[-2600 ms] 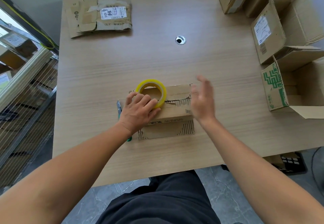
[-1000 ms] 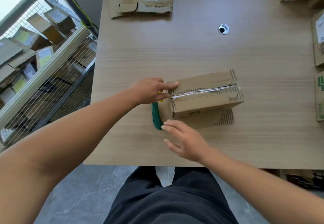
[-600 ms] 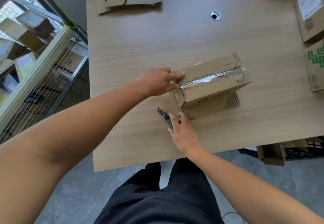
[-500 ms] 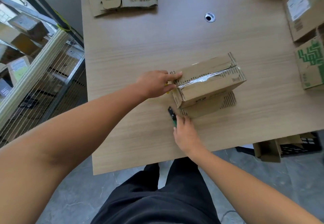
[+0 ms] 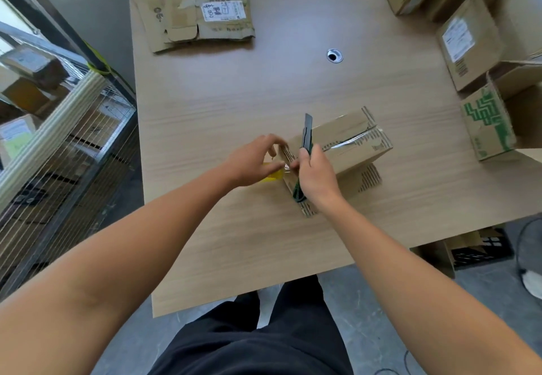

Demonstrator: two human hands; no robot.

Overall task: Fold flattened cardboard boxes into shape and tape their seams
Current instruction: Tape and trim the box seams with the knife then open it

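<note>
A small cardboard box (image 5: 349, 143) stands on the wooden table (image 5: 234, 105), a strip of clear tape running along its top seam. My right hand (image 5: 315, 176) grips a green utility knife (image 5: 306, 137), its blade end pointing away from me, at the box's left end. My left hand (image 5: 252, 162) holds the yellow tape roll (image 5: 271, 173) just left of the box; most of the roll is hidden under the hand. A short stretch of tape spans from the roll to the box.
A flattened cardboard box (image 5: 199, 17) with a white label lies at the table's far left. Several formed boxes (image 5: 481, 52) crowd the right side. A cable hole (image 5: 334, 55) sits mid-table. A wire cage cart (image 5: 52, 128) with boxes stands left of the table.
My right hand picked the green knife up off the table and raised it to the box's left end. My left hand stayed at that end with the tape roll.
</note>
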